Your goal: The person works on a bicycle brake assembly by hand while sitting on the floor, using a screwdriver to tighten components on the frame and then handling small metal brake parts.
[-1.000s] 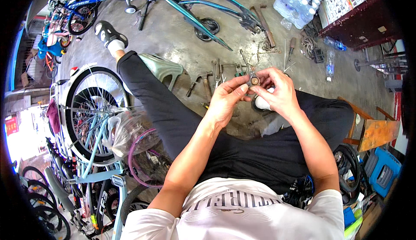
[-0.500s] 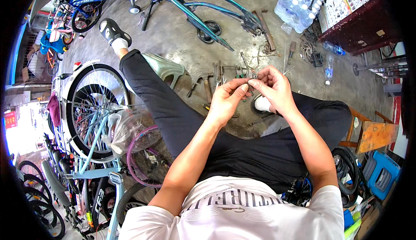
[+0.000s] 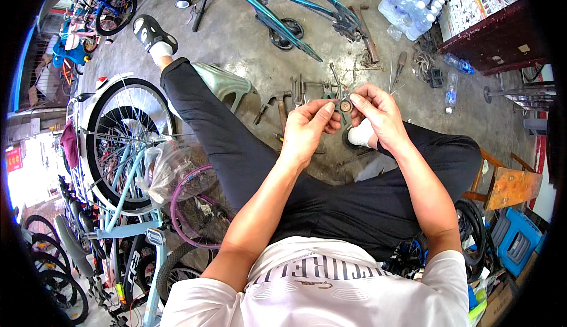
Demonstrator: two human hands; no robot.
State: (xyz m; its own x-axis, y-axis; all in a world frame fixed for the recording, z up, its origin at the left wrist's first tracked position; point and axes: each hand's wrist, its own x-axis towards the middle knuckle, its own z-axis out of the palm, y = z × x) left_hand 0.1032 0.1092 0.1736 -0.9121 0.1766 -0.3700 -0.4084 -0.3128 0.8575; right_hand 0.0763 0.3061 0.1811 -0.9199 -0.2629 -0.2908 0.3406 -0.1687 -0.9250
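Note:
A small dark metal part (image 3: 346,105) with a round brass-coloured centre is held at mid-chest reach. My right hand (image 3: 377,116) pinches it between thumb and fingertips. My left hand (image 3: 309,125) is pinched beside it, thumb on index finger, on what looks like the left end of that same small part, though the detail is too small to make out. On the floor behind my hands lie wrenches (image 3: 295,92), a hammer (image 3: 277,111) and a screwdriver (image 3: 398,70).
Bicycles (image 3: 115,5) stand around the left side; a teal frame (image 3: 277,23) lies ahead. A pale green part (image 3: 227,90) is by my left leg. Bottled water (image 3: 407,5), a dark-red cabinet (image 3: 481,37), a wooden stool (image 3: 505,185) and a blue plastic stool (image 3: 511,241) are at right.
My hands have moved slightly up and apart since half a second ago, so the brass-centred part shows again between them. My left hand has shifted leftward.

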